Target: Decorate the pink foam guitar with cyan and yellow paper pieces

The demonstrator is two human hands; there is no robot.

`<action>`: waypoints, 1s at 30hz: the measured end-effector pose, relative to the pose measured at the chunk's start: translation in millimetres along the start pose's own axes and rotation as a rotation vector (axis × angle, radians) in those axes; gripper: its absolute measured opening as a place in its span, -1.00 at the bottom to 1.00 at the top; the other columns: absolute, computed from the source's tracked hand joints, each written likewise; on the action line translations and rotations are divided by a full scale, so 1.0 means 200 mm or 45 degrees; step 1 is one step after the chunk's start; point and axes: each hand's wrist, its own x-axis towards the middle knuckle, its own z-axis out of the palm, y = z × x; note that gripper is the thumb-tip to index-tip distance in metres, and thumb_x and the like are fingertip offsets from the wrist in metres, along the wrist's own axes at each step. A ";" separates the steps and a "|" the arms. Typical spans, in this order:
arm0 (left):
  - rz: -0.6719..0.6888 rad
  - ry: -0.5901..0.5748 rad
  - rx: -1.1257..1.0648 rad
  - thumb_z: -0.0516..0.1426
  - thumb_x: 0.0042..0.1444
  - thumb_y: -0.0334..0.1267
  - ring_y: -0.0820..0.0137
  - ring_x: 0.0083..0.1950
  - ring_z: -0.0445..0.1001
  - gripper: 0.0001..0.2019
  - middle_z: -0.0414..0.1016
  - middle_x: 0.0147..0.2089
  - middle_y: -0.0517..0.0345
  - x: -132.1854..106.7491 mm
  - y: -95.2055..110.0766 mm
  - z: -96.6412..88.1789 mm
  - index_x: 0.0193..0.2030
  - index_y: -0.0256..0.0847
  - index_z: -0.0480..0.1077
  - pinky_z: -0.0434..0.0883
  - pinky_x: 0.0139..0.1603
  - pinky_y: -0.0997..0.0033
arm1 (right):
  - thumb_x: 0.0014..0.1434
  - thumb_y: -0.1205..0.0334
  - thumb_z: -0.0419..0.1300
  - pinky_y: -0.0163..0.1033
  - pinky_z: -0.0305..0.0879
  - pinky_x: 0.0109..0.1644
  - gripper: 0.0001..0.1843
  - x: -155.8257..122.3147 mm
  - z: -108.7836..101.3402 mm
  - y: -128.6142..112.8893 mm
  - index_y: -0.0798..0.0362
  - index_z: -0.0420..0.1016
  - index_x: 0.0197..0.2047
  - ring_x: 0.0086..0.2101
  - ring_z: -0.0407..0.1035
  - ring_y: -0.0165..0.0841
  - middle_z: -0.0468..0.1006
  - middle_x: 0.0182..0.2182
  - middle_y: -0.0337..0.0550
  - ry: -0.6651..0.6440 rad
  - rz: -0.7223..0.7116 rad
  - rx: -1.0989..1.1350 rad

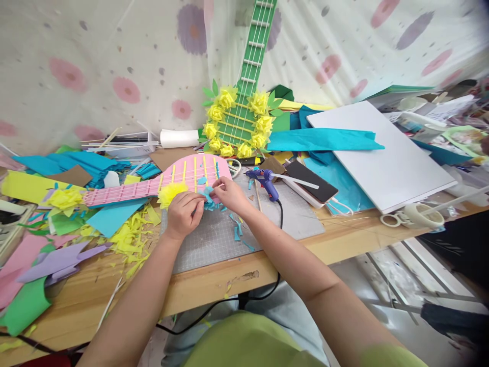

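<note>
A pink paper guitar (219,172) with yellow strips and white strings lies on the grey cutting mat (214,250), its neck pointing left. At its lower edge, a blue paper flower (209,198) is pinched between my two hands. My left hand (184,211) closes on the flower's left side, fingertips together. From the right, the fingers of my right hand (229,193) press on it, partly hiding it. Beside my left hand a yellow paper flower (170,193) sits on the guitar. A purple glue gun (264,179) with a white glue stick lies right of my right hand.
A green paper guitar (239,120) ringed with yellow flowers leans upright at the back. Blue crepe paper (324,139) and a white board (385,153) lie to the right, near a tape roll (424,216). Yellow scraps (132,237) litter the left. The glue gun's cord (281,219) hangs over the table edge.
</note>
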 end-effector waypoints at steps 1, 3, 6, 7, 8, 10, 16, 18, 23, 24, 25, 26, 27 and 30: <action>0.002 0.002 0.003 -0.01 0.15 -0.31 0.33 -0.21 0.50 -0.76 0.58 -0.29 0.06 0.00 0.00 0.00 -0.37 -0.19 0.49 0.39 -0.13 0.25 | 0.04 0.35 0.04 -0.26 0.36 -0.23 -0.92 0.01 0.00 0.01 0.00 0.30 -0.35 -0.40 0.45 -0.41 0.57 -0.45 -0.29 -0.003 -0.006 0.017; 0.012 0.019 0.007 0.00 0.15 -0.32 0.33 -0.23 0.50 -0.76 0.58 -0.30 0.06 0.01 0.01 0.00 -0.37 -0.20 0.49 0.40 -0.14 0.26 | 0.05 0.35 0.03 -0.26 0.36 -0.23 -0.91 0.02 0.01 0.02 0.00 0.30 -0.35 -0.39 0.45 -0.42 0.57 -0.44 -0.29 -0.012 -0.022 0.043; 0.027 0.039 0.001 0.00 0.15 -0.33 0.33 -0.22 0.50 -0.77 0.58 -0.29 0.06 0.01 0.02 -0.01 -0.37 -0.20 0.48 0.40 -0.14 0.26 | 0.06 0.36 0.01 -0.28 0.36 -0.25 -0.90 0.03 0.01 0.03 0.00 0.30 -0.35 -0.41 0.45 -0.42 0.56 -0.46 -0.31 -0.022 -0.024 0.056; 0.022 0.040 -0.006 0.00 0.15 -0.32 0.33 -0.21 0.50 -0.77 0.58 -0.29 0.06 0.02 0.02 -0.02 -0.36 -0.20 0.48 0.40 -0.13 0.26 | 0.06 0.36 0.01 -0.28 0.36 -0.26 -0.90 0.03 0.01 0.04 0.00 0.30 -0.35 -0.42 0.45 -0.42 0.55 -0.47 -0.31 -0.021 -0.022 0.057; 0.008 0.051 -0.013 0.00 0.16 -0.32 0.33 -0.20 0.50 -0.77 0.58 -0.28 0.06 0.02 0.01 -0.02 -0.35 -0.19 0.49 0.40 -0.12 0.25 | 0.06 0.36 0.01 -0.29 0.35 -0.26 -0.89 0.03 0.00 0.04 -0.01 0.31 -0.34 -0.43 0.45 -0.43 0.55 -0.47 -0.31 -0.021 -0.022 0.063; -0.050 0.109 -0.029 -0.02 0.17 -0.31 0.33 -0.17 0.50 -0.76 0.58 -0.26 0.05 0.04 -0.01 -0.03 -0.33 -0.19 0.49 0.40 -0.10 0.26 | 0.05 0.37 0.01 -0.31 0.34 -0.27 -0.88 0.03 -0.03 0.04 -0.01 0.30 -0.33 -0.43 0.46 -0.44 0.57 -0.44 -0.31 -0.020 -0.032 0.101; -0.435 0.244 -0.045 0.04 0.13 -0.21 0.34 -0.21 0.49 -0.80 0.56 -0.29 0.09 0.19 -0.15 -0.06 -0.36 -0.20 0.47 0.40 -0.14 0.31 | 0.04 0.33 0.01 -0.30 0.31 -0.23 -0.88 0.00 -0.18 0.11 0.02 0.32 -0.33 -0.36 0.44 -0.43 0.59 -0.36 -0.24 0.112 -0.081 0.142; -0.473 0.058 -0.048 0.11 0.04 -0.19 0.33 -0.27 0.48 -0.83 0.55 -0.32 0.12 0.26 -0.21 -0.05 -0.43 -0.18 0.47 0.39 -0.23 0.33 | 0.02 0.30 0.02 -0.28 0.30 -0.24 -0.88 -0.01 -0.23 0.17 0.03 0.34 -0.33 -0.37 0.43 -0.42 0.57 -0.39 -0.24 0.160 -0.099 0.119; -0.407 -0.504 -0.084 0.20 -0.12 -0.20 0.35 -0.37 0.44 -0.90 0.54 -0.40 0.15 0.40 -0.27 0.02 -0.52 -0.15 0.50 0.31 -0.40 0.37 | -0.02 0.23 0.07 -0.27 0.27 -0.28 -0.85 -0.04 -0.36 0.33 0.06 0.40 -0.36 -0.42 0.37 -0.41 0.50 -0.47 -0.24 0.233 -0.099 0.047; -0.399 -0.596 -0.081 0.20 -0.14 -0.22 0.35 -0.38 0.43 -0.92 0.54 -0.41 0.16 0.41 -0.27 0.04 -0.51 -0.14 0.51 0.30 -0.39 0.37 | -0.02 0.21 0.08 -0.27 0.25 -0.29 -0.84 -0.05 -0.39 0.35 0.06 0.41 -0.36 -0.43 0.36 -0.41 0.49 -0.47 -0.23 0.230 -0.106 0.036; -0.383 -0.677 -0.078 0.20 -0.15 -0.24 0.34 -0.37 0.44 -0.93 0.54 -0.41 0.17 0.43 -0.27 0.05 -0.50 -0.14 0.51 0.30 -0.39 0.38 | -0.03 0.18 0.10 -0.28 0.24 -0.30 -0.83 -0.06 -0.42 0.37 0.06 0.42 -0.36 -0.44 0.34 -0.42 0.48 -0.47 -0.23 0.207 -0.114 0.031; -0.359 -0.743 -0.076 0.20 -0.15 -0.26 0.33 -0.35 0.44 -0.93 0.54 -0.41 0.18 0.44 -0.26 0.06 -0.49 -0.13 0.52 0.29 -0.38 0.38 | -0.03 0.16 0.12 -0.29 0.23 -0.32 -0.82 -0.08 -0.44 0.38 0.06 0.43 -0.37 -0.45 0.33 -0.43 0.47 -0.48 -0.24 0.167 -0.123 0.028; -0.331 -0.790 -0.078 0.19 -0.15 -0.28 0.33 -0.33 0.45 -0.92 0.55 -0.41 0.19 0.44 -0.26 0.07 -0.48 -0.12 0.53 0.29 -0.37 0.38 | -0.03 0.14 0.13 -0.30 0.21 -0.34 -0.81 -0.10 -0.46 0.38 0.06 0.43 -0.38 -0.47 0.31 -0.44 0.47 -0.50 -0.25 0.115 -0.126 0.028; -0.276 -0.855 -0.115 0.13 -0.14 -0.34 0.33 -0.29 0.46 -0.85 0.57 -0.36 0.21 0.45 -0.23 0.09 -0.46 -0.09 0.54 0.29 -0.37 0.41 | -0.04 0.08 0.17 -0.32 0.13 -0.42 -0.78 -0.13 -0.52 0.39 0.07 0.43 -0.42 -0.53 0.24 -0.46 0.42 -0.56 -0.26 -0.010 -0.115 0.011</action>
